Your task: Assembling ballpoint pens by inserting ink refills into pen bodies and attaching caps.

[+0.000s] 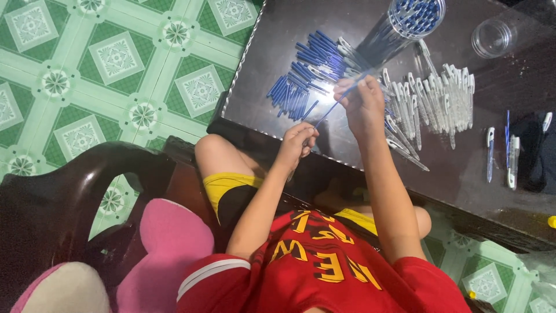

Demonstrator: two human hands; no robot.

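Thin blue pen refill (335, 104): pinched at both ends, above desk's near edge. Left hand (298, 142) closed on lower end; right hand (360, 98) closed on upper end. Blue pen caps (304, 81): heaped toward desk's left edge. White pen barrels (434, 101): spread right of hands. Clear tube of blue pens (399, 26): at far edge. Empty clear cup (492, 37): far right corner. Dark glossy desk (463, 174).

Blue pen parts (301, 81) crowd table (463, 174) left edge; white barrels (431, 101) fill middle; tall clear tub (399, 26) blocks far edge. Open lane between barrels and finished pens (509, 153) near right.
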